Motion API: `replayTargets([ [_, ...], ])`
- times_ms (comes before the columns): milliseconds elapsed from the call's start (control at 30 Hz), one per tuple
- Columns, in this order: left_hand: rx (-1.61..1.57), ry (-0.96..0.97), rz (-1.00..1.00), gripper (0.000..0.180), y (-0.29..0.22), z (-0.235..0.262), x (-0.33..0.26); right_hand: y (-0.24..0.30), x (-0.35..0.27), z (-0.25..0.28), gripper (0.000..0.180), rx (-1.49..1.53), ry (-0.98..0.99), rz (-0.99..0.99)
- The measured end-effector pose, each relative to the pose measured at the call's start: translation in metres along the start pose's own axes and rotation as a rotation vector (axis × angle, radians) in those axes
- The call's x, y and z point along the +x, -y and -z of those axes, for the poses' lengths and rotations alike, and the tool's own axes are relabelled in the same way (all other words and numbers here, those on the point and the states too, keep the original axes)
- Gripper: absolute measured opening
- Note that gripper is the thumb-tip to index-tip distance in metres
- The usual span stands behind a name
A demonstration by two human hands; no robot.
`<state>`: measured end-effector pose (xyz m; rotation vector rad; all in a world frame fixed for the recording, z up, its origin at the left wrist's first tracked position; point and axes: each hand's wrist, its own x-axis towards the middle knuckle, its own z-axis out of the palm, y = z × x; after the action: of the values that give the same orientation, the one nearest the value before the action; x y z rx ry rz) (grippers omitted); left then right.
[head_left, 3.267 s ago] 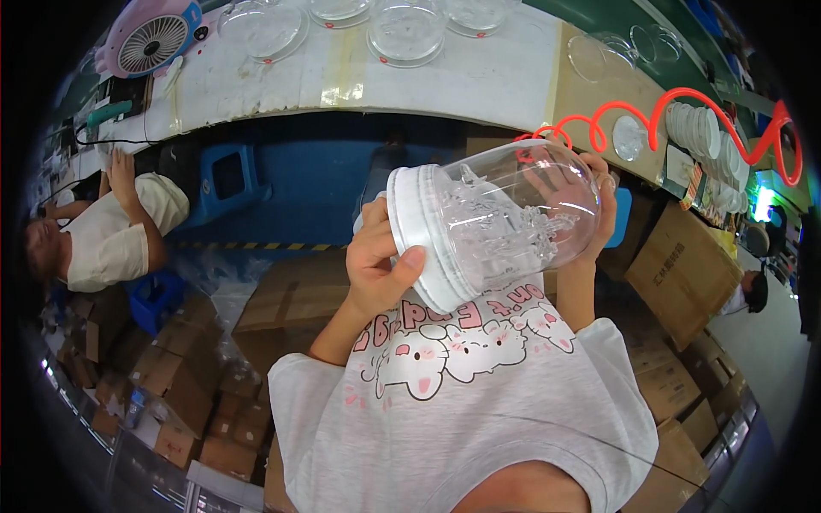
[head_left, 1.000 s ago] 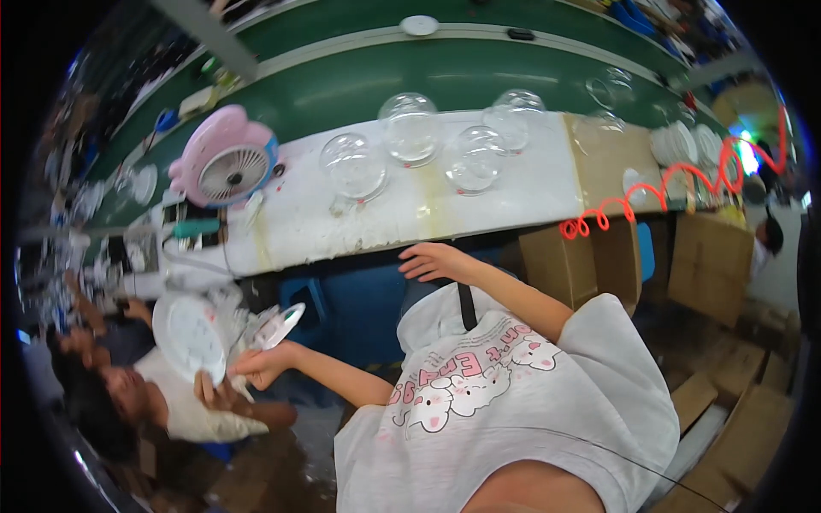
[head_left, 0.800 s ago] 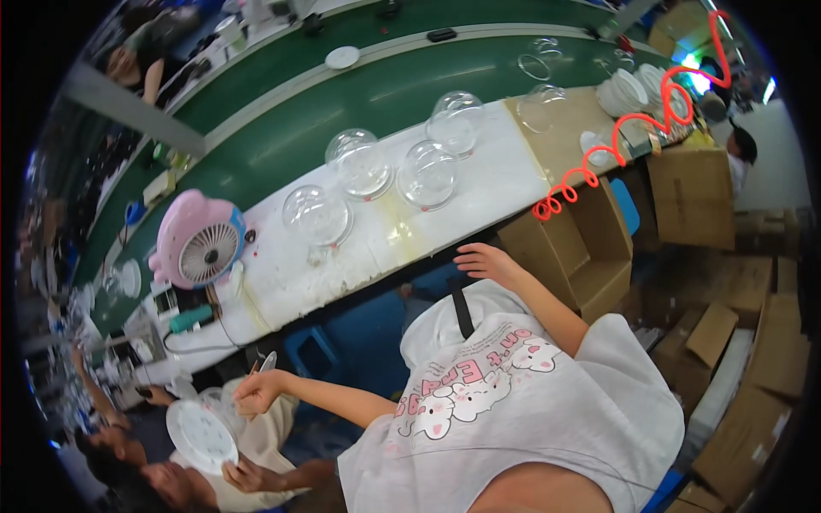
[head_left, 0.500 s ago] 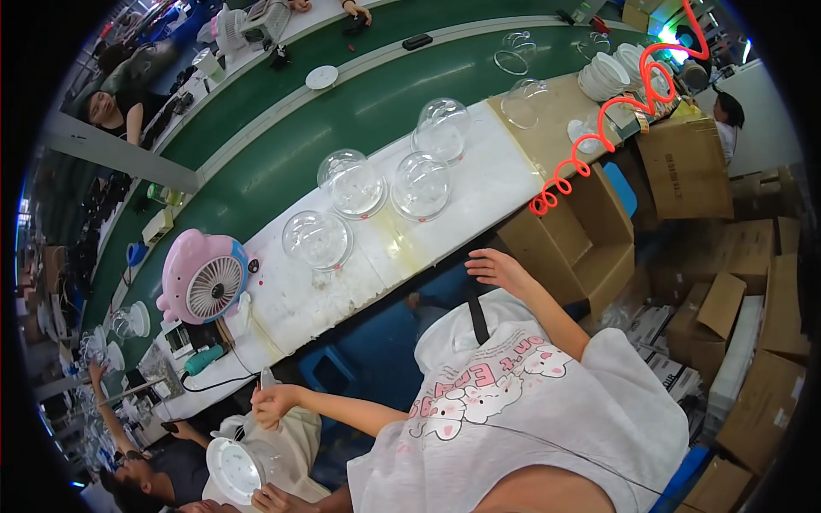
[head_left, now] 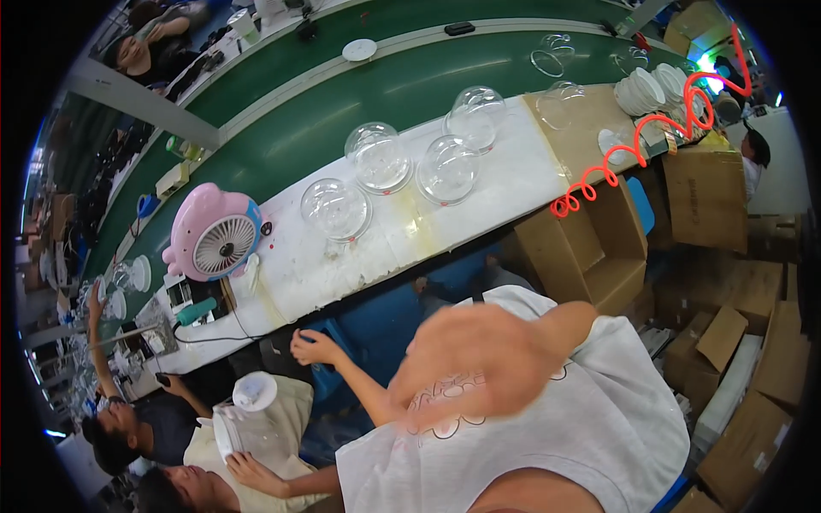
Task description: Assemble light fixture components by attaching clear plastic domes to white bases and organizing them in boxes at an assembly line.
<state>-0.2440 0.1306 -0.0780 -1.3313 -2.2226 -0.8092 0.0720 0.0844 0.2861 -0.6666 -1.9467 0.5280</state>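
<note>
The left hand, fingers loosely curled, hangs just off the front edge of the white tabletop beside a blue stool, while the right hand is a large blur before the printed shirt; whether either grips anything, I cannot tell. Well apart from both hands, four clear domes stand along the tabletop's middle stretch, two near its back edge, with a pink fan toward its left end. Near the lower left corner of the view, a co-worker's hand touches a white-rimmed clear piece.
</note>
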Motion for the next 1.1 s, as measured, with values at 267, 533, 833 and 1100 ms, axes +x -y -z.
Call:
replayTargets([
  [267,-0.561,0.919,0.137,0.022,0.023,-0.017,-0.154,0.03,0.042,0.05,0.013,-0.181,-0.104,0.358],
  [533,-0.567,1.295,0.783,0.021,0.075,-0.006,-0.207,-0.229,-0.079,0.178,0.022,-0.737,-0.655,-0.555],
  [833,-0.76,0.682,0.718,0.031,-0.038,0.048,-0.124,-0.33,-0.289,0.344,0.045,-1.377,-0.533,-1.236],
  [1100,-1.268,1.175,0.872,0.047,-0.275,-0.001,-0.13,-0.363,-0.343,0.202,0.044,-0.043,-0.018,-1.35],
])
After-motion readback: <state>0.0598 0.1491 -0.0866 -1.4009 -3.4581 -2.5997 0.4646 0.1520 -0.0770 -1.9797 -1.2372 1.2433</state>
